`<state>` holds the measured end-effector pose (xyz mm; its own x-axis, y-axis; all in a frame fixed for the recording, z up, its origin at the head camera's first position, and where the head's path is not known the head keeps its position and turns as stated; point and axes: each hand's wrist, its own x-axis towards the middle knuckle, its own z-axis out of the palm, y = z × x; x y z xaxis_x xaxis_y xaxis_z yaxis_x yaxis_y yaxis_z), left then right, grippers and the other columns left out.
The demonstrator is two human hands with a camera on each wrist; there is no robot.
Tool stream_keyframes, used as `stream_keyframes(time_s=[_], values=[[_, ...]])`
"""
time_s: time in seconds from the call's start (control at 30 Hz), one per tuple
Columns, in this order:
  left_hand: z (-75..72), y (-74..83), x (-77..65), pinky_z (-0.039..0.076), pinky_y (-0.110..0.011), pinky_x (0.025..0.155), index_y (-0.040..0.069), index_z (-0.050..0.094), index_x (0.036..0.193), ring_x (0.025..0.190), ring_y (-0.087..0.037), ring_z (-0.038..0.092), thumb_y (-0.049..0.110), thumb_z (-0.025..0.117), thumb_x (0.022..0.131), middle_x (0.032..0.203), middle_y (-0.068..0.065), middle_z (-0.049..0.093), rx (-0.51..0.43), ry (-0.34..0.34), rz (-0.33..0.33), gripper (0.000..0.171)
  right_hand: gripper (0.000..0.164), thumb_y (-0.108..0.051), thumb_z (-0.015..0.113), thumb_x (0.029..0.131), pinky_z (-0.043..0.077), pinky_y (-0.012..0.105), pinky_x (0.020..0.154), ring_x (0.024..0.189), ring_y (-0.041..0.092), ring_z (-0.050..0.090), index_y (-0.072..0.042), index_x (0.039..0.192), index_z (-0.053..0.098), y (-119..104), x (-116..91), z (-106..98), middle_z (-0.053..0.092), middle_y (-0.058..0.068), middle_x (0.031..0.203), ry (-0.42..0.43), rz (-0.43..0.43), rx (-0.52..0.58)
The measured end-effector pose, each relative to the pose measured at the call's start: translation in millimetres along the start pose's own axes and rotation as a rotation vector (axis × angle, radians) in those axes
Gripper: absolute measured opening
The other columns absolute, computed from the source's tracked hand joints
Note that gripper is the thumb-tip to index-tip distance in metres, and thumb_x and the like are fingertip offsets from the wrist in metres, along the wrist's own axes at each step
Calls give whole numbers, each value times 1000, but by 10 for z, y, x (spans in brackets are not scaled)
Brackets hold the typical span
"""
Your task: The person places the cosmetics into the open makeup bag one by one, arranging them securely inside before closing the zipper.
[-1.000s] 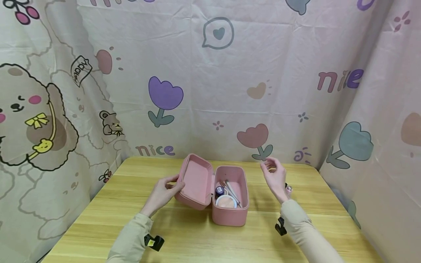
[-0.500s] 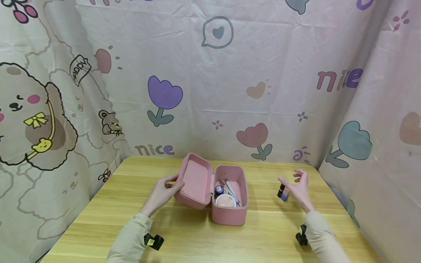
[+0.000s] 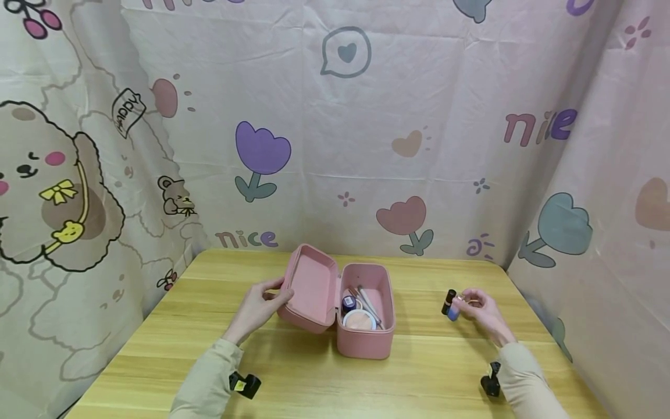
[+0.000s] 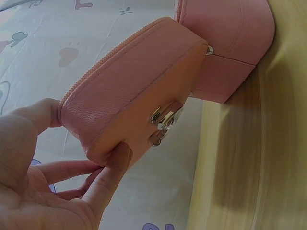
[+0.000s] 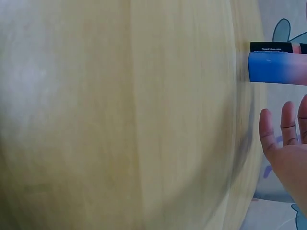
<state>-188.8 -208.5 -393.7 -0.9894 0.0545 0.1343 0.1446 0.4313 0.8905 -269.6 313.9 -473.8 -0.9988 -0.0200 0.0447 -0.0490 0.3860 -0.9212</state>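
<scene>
My left hand [image 3: 256,308] grips the corner of the raised lid [image 3: 314,285] of a pink cosmetic case [image 3: 365,344]. In the left wrist view, fingers and thumb hold that lid near its gold buckle [image 4: 165,120]. To the right of the case, my right hand [image 3: 488,317] has thumb and forefinger at the top of an upright blue-and-pink lipstick tube [image 3: 453,313], pinching it. The right wrist view shows the tube's blue end [image 5: 268,68] beside the other, extended fingers; thumb and forefinger are out of that frame. A black lipstick tube [image 3: 447,302] stands right next to it.
Inside the case lie a small jar with a dark lid [image 3: 349,303], a round white-rimmed compact [image 3: 359,320] and several slim pencils [image 3: 370,306]. The wooden table [image 3: 293,384] ends at a printed curtain [image 3: 335,145] at the back.
My right hand has moved right and down from above the table to the blue-and-pink lipstick, its fingers closing in on the tube top. The left hand and lid have stayed put.
</scene>
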Motion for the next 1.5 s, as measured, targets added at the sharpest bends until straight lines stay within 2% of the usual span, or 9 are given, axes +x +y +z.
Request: stream_keyframes(time_s=[0.27,0.4,0.57,0.73,1.0,1.13,1.27,1.4,1.5], values=[[1,7,-2,56,-26,82,3,52,146,110,-27,69,33,67,97,144,-20,57,4,4,-6,59,30,-21,70,95,57,25,79,86,1,60,1,114,61,14,13,4,64,-11,93,-14,13,60],[2,10,-3,57,-29,84,3,52,146,110,-27,69,33,67,97,144,-20,57,9,6,-10,59,21,-19,69,96,58,25,79,85,0,62,-5,110,63,21,16,-30,64,-13,93,-10,16,108],[6,19,-2,58,-29,84,3,52,145,110,-27,69,32,67,97,144,-20,57,13,10,-13,58,7,-14,67,96,59,26,79,84,2,64,-15,103,65,-10,12,-81,65,-16,92,-13,-66,196],[8,30,2,57,-28,84,3,52,145,111,-28,69,32,66,97,144,-20,57,11,16,-17,58,14,-8,65,97,59,24,77,82,2,66,-21,98,68,-76,46,-145,69,-14,91,-8,-162,312],[16,18,11,59,-32,86,2,52,145,112,-30,69,31,66,97,144,-20,57,25,20,-16,57,24,3,62,96,58,20,73,78,2,67,-20,95,69,-347,135,-290,72,-13,88,23,-222,454],[18,18,16,59,-35,87,2,52,145,113,-31,68,31,66,97,143,-20,58,28,24,-18,57,21,2,63,96,58,20,74,79,2,68,-19,95,69,-509,190,-327,72,-12,89,15,-257,439],[18,17,15,59,-36,88,3,52,145,113,-31,68,31,66,97,144,-20,57,30,25,-16,58,13,-4,64,97,58,19,76,81,2,67,-16,100,67,-653,258,-316,70,-13,91,-2,-298,360],[18,14,15,59,-36,88,3,52,146,113,-31,68,32,66,98,144,-20,57,25,22,-15,58,8,-8,66,96,58,19,77,82,3,66,-12,103,66,-803,338,-228,68,-12,91,-14,-314,310],[21,14,14,59,-36,87,2,52,145,112,-30,68,32,66,97,143,-20,58,23,24,-16,58,10,-12,68,96,58,19,80,84,4,66,-10,106,66,-915,393,-119,67,-13,90,-14,-308,247]])
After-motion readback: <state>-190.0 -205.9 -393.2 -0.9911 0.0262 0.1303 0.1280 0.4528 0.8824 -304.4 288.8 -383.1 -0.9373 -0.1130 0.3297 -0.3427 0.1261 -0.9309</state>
